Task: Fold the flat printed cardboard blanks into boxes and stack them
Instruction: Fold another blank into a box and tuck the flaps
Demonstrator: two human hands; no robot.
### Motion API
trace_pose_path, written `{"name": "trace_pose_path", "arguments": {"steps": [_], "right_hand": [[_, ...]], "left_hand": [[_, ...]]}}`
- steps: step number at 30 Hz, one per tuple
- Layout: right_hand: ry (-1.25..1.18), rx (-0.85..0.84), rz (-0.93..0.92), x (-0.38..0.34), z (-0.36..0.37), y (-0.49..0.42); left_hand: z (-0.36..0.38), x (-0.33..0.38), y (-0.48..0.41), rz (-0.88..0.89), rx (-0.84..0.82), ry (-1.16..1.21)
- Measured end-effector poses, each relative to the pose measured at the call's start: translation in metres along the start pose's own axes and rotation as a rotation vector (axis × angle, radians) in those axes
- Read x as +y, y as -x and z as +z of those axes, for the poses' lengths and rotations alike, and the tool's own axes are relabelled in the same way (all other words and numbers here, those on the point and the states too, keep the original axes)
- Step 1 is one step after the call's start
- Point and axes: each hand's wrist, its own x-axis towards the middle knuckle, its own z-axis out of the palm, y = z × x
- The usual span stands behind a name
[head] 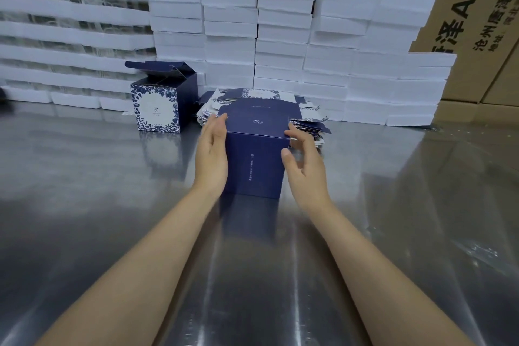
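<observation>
Two bare forearms reach out over a shiny metal worktop [84, 205], which spreads wide to either side of them. The two hands stand apart with one folded navy box [257, 160] between them. The left hand [212, 149] lies flat with straight fingers against the box's left wall. The right hand [304, 160] has its thumb at the front right edge and lightly bent fingers at the upper right edge; whether it grips or only touches I cannot tell. The box stands upright on the worktop, its top closed, well in from the near side. A broad stretch of worktop lies to its left. Just behind the box, touching or nearly so, lies one loose pile of flat blanks [309, 123], their edges fanned out to the right. To the left of that pile, a gap apart, stands a second folded box [160, 101] with a floral white front and its top flaps open. Along the far side of the worktop, white foam trays [230, 36] rise in many stacked columns, too many to count surely. They leave little room behind the pile. Brown cartons [477, 22] with printed characters stand behind them.
</observation>
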Motion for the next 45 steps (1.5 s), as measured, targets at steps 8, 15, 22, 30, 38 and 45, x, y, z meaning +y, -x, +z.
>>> {"name": "trace_pose_path", "arguments": {"steps": [8,15,22,30,38,45], "right_hand": [[0.132,0.081,-0.061,-0.005,0.009,0.003],[0.332,0.061,-0.171,-0.014,0.014,0.006],[0.355,0.083,-0.247,-0.018,0.018,0.009],[0.414,0.472,-0.203,-0.004,0.0,0.0],[0.195,0.116,-0.187,-0.001,-0.003,-0.004],[0.266,0.153,-0.281,-0.008,0.001,-0.005]], "left_hand": [[0.003,0.004,0.002,0.157,0.132,-0.164],[0.002,-0.002,0.009,0.421,-0.079,-0.496],[0.003,-0.009,0.01,0.325,-0.212,-0.484],[-0.004,-0.005,0.007,0.381,-0.268,-0.48],[-0.002,-0.005,0.01,0.449,-0.211,-0.374],[-0.002,0.001,0.009,0.478,-0.17,-0.394]]}}
